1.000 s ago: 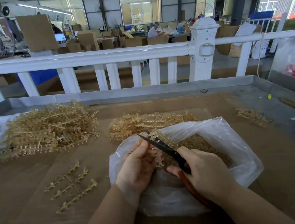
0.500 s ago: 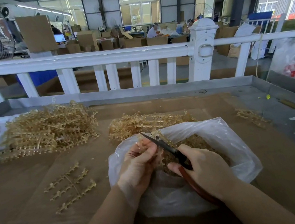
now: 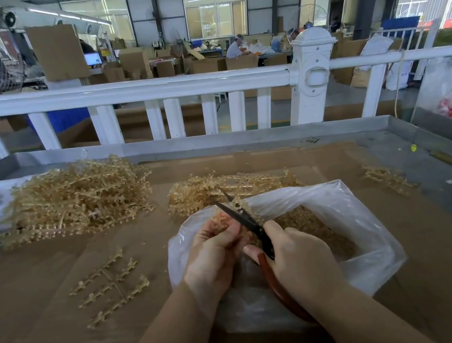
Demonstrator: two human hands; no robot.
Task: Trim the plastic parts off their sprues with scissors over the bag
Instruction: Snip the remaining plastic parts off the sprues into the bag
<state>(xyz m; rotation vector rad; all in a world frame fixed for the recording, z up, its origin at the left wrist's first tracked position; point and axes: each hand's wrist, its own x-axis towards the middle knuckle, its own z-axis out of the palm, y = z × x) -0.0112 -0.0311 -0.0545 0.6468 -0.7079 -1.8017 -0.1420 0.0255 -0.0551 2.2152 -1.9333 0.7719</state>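
A clear plastic bag (image 3: 356,227) lies open on the cardboard-covered table, with tan trimmed parts (image 3: 308,223) heaped inside. Over its left mouth my left hand (image 3: 212,251) grips a tan plastic sprue (image 3: 221,221) with parts on it. My right hand (image 3: 299,258) holds the scissors (image 3: 244,217) by their red-brown handles, the dark blades angled up-left against the sprue. Whether the blades are apart is hard to tell.
A big pile of tan sprues (image 3: 74,199) sits at the back left and a smaller pile (image 3: 221,187) behind the bag. Loose sprue strips (image 3: 109,283) lie to the left, others (image 3: 387,178) at right. A metal table rim (image 3: 213,140) and white fence (image 3: 145,90) stand beyond.
My left hand has turned and worked the sprue slightly while the scissors stay angled against it over the bag. Both hands have kept their place.
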